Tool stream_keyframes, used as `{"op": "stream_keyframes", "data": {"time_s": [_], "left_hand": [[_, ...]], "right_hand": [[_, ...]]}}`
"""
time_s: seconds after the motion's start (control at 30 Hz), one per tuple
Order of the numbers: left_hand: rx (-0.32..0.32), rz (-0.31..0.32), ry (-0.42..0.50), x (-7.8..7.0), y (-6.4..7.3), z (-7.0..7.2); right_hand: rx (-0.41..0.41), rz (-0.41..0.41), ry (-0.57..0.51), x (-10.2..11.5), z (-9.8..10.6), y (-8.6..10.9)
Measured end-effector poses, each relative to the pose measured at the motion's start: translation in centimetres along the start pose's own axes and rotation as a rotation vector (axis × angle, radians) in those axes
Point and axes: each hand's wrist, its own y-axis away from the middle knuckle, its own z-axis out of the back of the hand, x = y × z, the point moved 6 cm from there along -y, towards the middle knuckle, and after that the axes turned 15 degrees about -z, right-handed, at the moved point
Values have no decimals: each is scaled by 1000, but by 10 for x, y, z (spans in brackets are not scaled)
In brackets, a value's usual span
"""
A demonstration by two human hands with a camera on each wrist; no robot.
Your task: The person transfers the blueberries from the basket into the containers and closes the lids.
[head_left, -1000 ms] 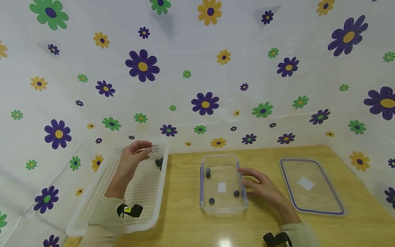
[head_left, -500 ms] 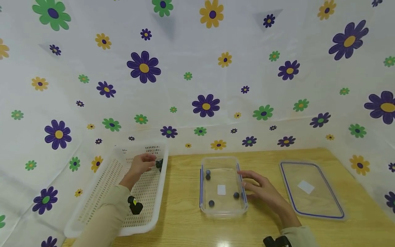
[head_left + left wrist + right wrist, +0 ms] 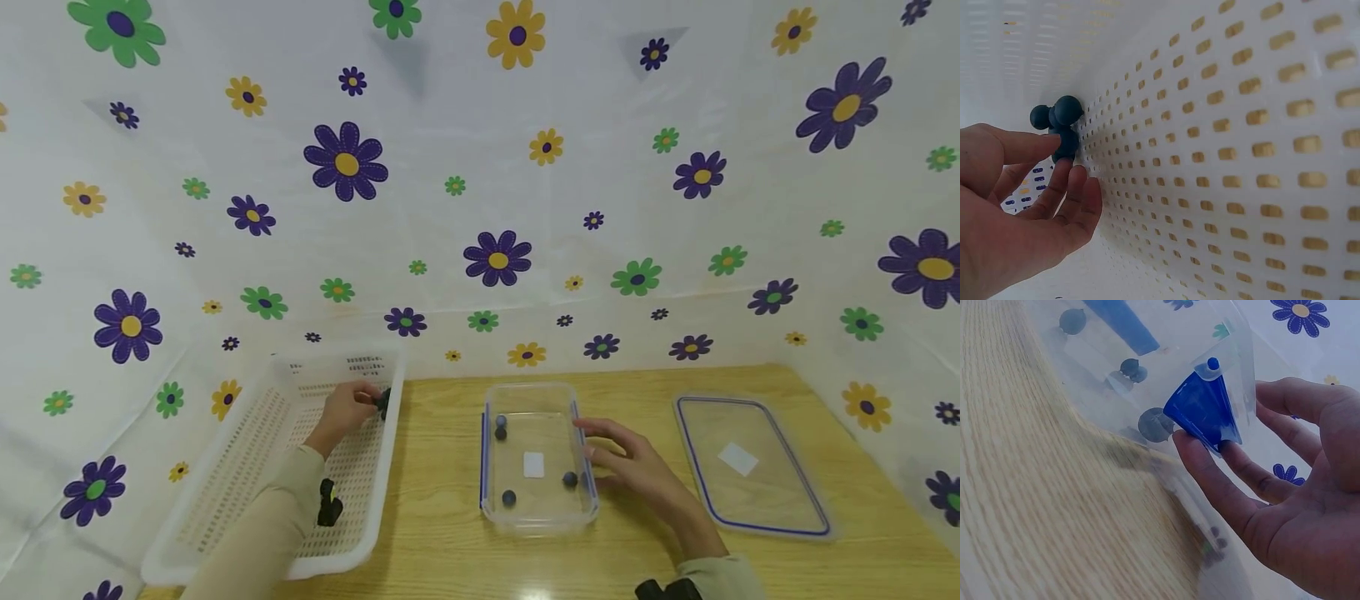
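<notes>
Inside the white perforated basket [image 3: 381, 500], my left hand [image 3: 347, 414] is at the far right corner, by a cluster of dark blueberries [image 3: 1068, 111]. In the left wrist view its thumb and a fingertip pinch one blueberry [image 3: 1067, 145] against the basket wall. Several loose blueberries [image 3: 509, 498] lie in the clear plastic container [image 3: 540, 527] in the middle of the table. My right hand [image 3: 645, 475] touches that container's right side with relaxed fingers, around its hanging blue latch [image 3: 1204, 412].
To the right, a clear lid [image 3: 780, 492] with a blue seal lies flat on the wooden table [image 3: 442, 467]. A white flower-printed sheet [image 3: 420, 217] closes off the back and both sides.
My left hand has come down and to the right in the basket, from above it to the blueberry cluster, and now pinches one. The right hand has stayed at the container.
</notes>
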Motion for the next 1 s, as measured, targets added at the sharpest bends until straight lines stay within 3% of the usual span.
{"op": "stream_keyframes", "data": {"time_s": [0.3, 0.7, 0.83, 1.0], "left_hand": [[-13, 2, -92, 4, -6, -5], [-35, -30, -157, -9, 0, 4], [-48, -58, -143, -16, 0, 8], [-94, -71, -58, -23, 0, 14]], "right_hand": [[-4, 5, 8, -2, -1, 2], [8, 15, 11, 1, -3, 3], [12, 10, 4, 2, -3, 2], [31, 35, 6, 4, -4, 4]]}}
